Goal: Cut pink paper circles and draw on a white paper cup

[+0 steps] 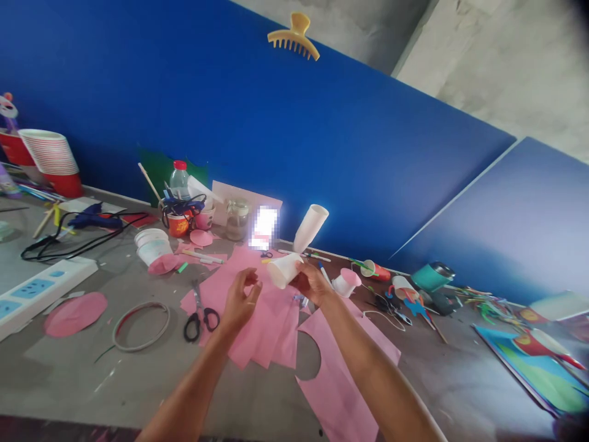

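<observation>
Over the grey bench, against the blue wall, the person holds a white paper cup tipped on its side, its mouth turned toward the left. The right hand has its fingers closed round the cup's base and keeps it lifted above the pink paper sheets. The left hand hovers just beside the cup's rim, fingers curled and half closed with thumb and forefinger pinched near each other; whether it holds a small scrap I cannot tell. From what lies about, the cutting looks to me well under way: one large pink sheet near the right forearm has a round bite missing from its edge, a pink paper circle rests far off to the left, and smaller pink rounds sit by a white tub. The scissors lie put down, just left of the left wrist, beside a wire ring. Another small cup with a pink top stands just past the right hand, so I judge one cup already finished and the held one still bare, with no pink on it yet. A tall white cup leans at the wall behind, and a stack of red-and-white cups waits at the far left, untouched.
</observation>
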{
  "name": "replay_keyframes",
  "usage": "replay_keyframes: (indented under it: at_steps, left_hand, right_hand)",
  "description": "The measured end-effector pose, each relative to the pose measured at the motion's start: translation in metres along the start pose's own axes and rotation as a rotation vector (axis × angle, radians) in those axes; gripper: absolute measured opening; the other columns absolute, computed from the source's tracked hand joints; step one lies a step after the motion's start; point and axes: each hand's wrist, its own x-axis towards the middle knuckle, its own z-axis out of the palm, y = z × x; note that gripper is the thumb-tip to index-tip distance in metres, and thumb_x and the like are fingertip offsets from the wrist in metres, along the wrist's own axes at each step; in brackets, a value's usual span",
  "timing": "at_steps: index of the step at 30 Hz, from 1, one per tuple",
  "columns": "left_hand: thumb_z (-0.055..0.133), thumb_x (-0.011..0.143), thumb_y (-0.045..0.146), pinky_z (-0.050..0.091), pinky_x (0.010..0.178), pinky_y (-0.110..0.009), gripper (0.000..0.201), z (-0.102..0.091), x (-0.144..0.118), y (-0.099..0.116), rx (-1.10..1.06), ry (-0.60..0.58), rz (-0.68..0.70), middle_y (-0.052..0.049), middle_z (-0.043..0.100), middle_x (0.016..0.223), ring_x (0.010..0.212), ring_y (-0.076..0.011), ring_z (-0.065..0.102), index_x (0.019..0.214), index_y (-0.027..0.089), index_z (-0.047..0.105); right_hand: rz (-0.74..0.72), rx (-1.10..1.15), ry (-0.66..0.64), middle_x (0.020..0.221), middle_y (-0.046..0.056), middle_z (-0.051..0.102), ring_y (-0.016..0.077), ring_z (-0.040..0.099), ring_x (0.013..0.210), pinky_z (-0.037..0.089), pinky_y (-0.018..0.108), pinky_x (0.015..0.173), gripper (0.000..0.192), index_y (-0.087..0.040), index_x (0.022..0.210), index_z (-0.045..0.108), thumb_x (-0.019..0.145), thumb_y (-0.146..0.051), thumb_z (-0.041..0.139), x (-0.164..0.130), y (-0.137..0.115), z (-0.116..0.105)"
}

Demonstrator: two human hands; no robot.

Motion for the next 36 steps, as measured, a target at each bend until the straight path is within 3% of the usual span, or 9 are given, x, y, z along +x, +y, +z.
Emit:
replay_keyframes:
  at_steps: [3,7,11,17,20,24,31,36]
  left_hand:
    - [0.059,0.083,0.047,0.052,0.086,-0.039,0.044,0.0,-0.001,0.007,-0.232,-0.117,-0.102,-0.008,0.063,0.105,0.093,-0.022,0.067,0.117,0.019,0.054]
    - [0.063,0.082,0.054,0.052,0.091,-0.043,0.051,-0.001,-0.004,0.014,-0.398,-0.304,-0.182,-0.008,0.066,0.102,0.088,-0.0223,0.068,0.118,0.019,0.058]
    - [0.067,0.08,0.057,0.051,0.093,-0.043,0.054,-0.001,-0.007,0.014,-0.62,-0.434,-0.292,-0.015,0.067,0.115,0.1,-0.0274,0.067,0.117,0.018,0.062]
    - [0.08,0.072,0.046,0.049,0.098,-0.047,0.063,-0.005,-0.009,0.013,-0.706,-0.525,-0.369,-0.012,0.059,0.135,0.113,-0.0298,0.062,0.128,0.028,0.058]
    - [0.079,0.074,0.041,0.05,0.096,-0.044,0.056,-0.004,-0.009,0.015,-0.621,-0.531,-0.325,-0.013,0.06,0.132,0.116,-0.0299,0.06,0.124,0.024,0.061]
    - [0.076,0.074,0.033,0.051,0.095,-0.044,0.06,0.004,-0.01,0.01,-0.414,-0.47,-0.24,-0.015,0.062,0.126,0.113,-0.0292,0.062,0.128,0.019,0.054]
    - [0.069,0.078,0.024,0.045,0.106,-0.049,0.059,0.014,-0.011,-0.017,-0.102,-0.269,0.174,-0.015,0.051,0.131,0.124,-0.0288,0.054,0.132,0.02,0.044]
    - [0.066,0.083,0.025,0.043,0.107,-0.052,0.063,0.013,-0.011,-0.025,0.08,-0.221,0.341,-0.016,0.048,0.133,0.126,-0.0304,0.05,0.139,0.021,0.037]
  right_hand:
    - [0.02,0.171,-0.023,0.096,0.011,0.072,0.0256,0.069,0.082,0.056,0.039,0.062,0.049,-0.018,0.106,0.065,0.095,-0.053,0.033,-0.017,0.0,-0.005]
    - [0.056,0.408,-0.005,0.086,0.01,0.072,0.0284,0.068,0.087,0.056,0.039,0.065,0.042,-0.019,0.091,0.067,0.086,-0.056,0.049,-0.031,0.007,0.005]
    - [-0.099,0.403,-0.004,0.099,0.008,0.073,0.0259,0.067,0.088,0.055,0.037,0.075,0.037,-0.022,0.102,0.07,0.071,-0.04,0.064,-0.04,0.01,0.013]
    - [-0.157,0.391,-0.036,0.115,0.006,0.07,0.0252,0.065,0.097,0.054,0.038,0.084,0.052,-0.027,0.112,0.068,0.06,-0.032,0.061,-0.047,0.006,0.01]
    - [-0.169,0.358,-0.065,0.117,0.006,0.069,0.0257,0.064,0.1,0.053,0.038,0.084,0.05,-0.026,0.11,0.068,0.061,-0.032,0.06,-0.049,0.006,0.012]
    - [-0.182,0.444,-0.071,0.121,0.005,0.067,0.0242,0.062,0.098,0.052,0.035,0.083,0.054,-0.027,0.114,0.067,0.06,-0.024,0.061,-0.049,0.011,0.017]
    - [-0.123,0.626,-0.028,0.11,0.0,0.069,0.0197,0.058,0.091,0.048,0.03,0.081,0.068,-0.03,0.123,0.063,0.056,-0.015,0.067,-0.045,0.021,0.024]
    - [-0.091,0.694,-0.032,0.109,-0.001,0.068,0.0188,0.058,0.094,0.045,0.03,0.085,0.07,-0.032,0.125,0.061,0.059,-0.016,0.075,-0.047,0.022,0.028]
